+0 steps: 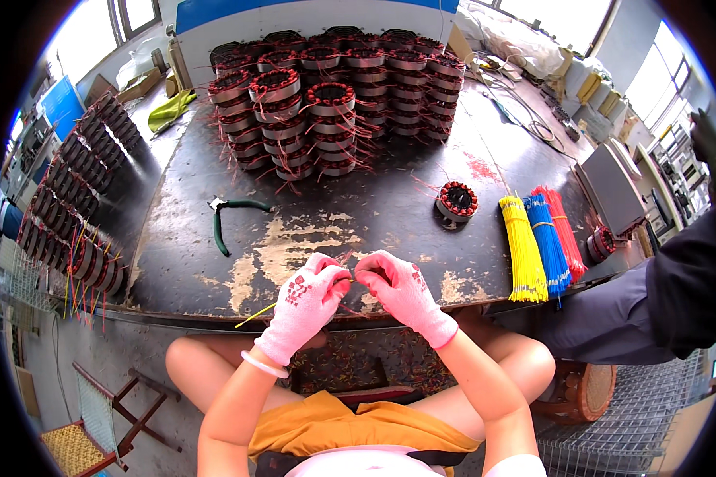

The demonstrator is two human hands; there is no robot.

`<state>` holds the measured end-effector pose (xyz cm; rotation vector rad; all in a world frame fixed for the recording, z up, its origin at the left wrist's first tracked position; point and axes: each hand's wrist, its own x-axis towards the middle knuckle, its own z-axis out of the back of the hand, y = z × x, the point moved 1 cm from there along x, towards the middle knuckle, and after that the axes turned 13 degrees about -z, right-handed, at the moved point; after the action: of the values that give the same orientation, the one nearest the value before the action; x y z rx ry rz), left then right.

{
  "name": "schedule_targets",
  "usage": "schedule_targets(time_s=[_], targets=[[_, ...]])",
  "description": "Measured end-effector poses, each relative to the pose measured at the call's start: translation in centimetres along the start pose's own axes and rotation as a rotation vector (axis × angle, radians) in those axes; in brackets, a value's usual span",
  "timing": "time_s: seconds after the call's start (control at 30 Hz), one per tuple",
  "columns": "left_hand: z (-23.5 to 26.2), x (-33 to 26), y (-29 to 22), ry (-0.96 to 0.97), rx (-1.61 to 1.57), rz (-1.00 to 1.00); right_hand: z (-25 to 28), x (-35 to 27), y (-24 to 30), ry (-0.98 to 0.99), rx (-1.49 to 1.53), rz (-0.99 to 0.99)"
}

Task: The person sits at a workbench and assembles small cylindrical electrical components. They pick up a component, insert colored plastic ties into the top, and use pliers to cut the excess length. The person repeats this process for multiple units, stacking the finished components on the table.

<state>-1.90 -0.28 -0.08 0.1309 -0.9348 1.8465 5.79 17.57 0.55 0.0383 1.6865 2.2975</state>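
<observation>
Both my hands wear pale pink knit gloves and meet at the front edge of the dark worktable [191, 215]. My left hand [306, 298] is closed, its thumb and fingers pinching a yellow wire [254, 316] whose tail sticks out to the left. At close range my right hand [402, 292] pinches too, fingertips nearly touching the left's. Thin reddish strands show around the fingertips; what the right fingers grip is hidden. Beyond the hands lie green-handled cutting pliers [221, 222], opened. A single motor stator [457, 202] with red windings sits to the right.
Stacked stators [294, 119] with loose red leads fill the far table. More stators [71, 187] stand in rows at left. Bundles of yellow wires [523, 250], blue wires [547, 242] and red wires [563, 230] lie at right. Beside them sits another person [620, 310].
</observation>
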Motion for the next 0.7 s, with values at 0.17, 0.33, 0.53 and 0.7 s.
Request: schedule_targets(time_s=[0.17, 0.33, 0.53, 0.7], targets=[[-0.3, -0.2, 0.2, -0.009, 0.014, -0.016, 0.2, 0.8, 0.3, 0.07, 0.004, -0.034], [-0.9, -0.2, 0.4, 0.011, -0.007, -0.026, 0.5, 2.9, -2.4, 0.24, 0.258, -0.288], [-0.7, -0.2, 0.7, 0.008, -0.003, -0.011, 1.0, 0.5, -0.5, -0.021, -0.139, -0.076], [-0.7, -0.2, 0.7, 0.014, -0.002, -0.001, -0.1, -0.4, -2.1, -0.312, -0.793, 0.613]])
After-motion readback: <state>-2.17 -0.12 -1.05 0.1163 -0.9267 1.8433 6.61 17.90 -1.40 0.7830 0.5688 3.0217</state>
